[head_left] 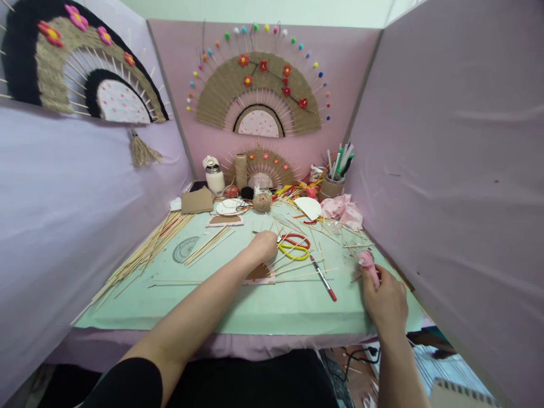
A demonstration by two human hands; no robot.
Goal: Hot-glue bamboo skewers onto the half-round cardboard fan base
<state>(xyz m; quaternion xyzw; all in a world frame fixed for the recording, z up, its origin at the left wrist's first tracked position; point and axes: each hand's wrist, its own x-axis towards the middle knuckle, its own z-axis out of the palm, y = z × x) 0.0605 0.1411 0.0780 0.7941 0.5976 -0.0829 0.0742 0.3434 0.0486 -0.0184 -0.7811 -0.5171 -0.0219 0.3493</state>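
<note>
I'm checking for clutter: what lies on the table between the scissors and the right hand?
In the head view, a red-ended pen lies between the scissors and the right hand, with thin sticks near its upper end.

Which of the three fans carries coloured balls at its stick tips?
The large fan high on the back wall; the left-wall fan and smaller fan show none.
</note>
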